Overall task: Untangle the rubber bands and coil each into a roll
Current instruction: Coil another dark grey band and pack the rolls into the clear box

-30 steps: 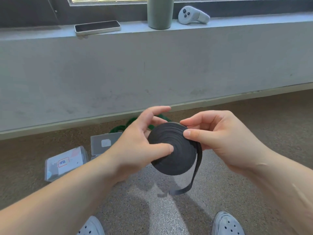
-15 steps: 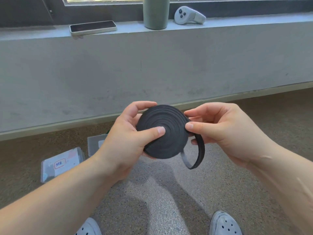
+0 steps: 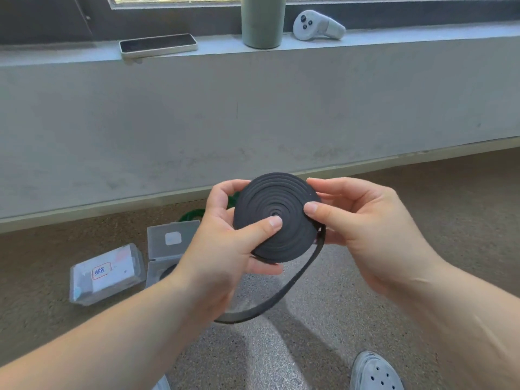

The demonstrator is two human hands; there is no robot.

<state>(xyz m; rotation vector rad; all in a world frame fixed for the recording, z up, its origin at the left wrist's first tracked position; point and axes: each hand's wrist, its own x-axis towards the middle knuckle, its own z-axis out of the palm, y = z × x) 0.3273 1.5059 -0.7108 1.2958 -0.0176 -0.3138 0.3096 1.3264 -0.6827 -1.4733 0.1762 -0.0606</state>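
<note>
The loose tail [image 3: 295, 280] hangs longer now. The left hand [image 3: 225, 249] and right hand [image 3: 365, 229] pinch one black roll [image 3: 287, 240] with curled fingers [image 3: 264, 226]. Two clear boxes [image 3: 107, 273] [image 3: 168, 237] lie left of it.

A: The rubber band roll [image 3: 277, 218] — what colour?
B: Matte black, its face ringed with concentric grooves.
A: And around it?
B: A green band [image 3: 192, 214] on the speckled brown floor [image 3: 422, 220]. A clear box [image 3: 84, 288] has a red-bordered white label [image 3: 108, 270] with blue writing. There's a sage-green tumbler [image 3: 263, 21] and a white controller [image 3: 318, 25] on the pale grey sill [image 3: 422, 38].
</note>
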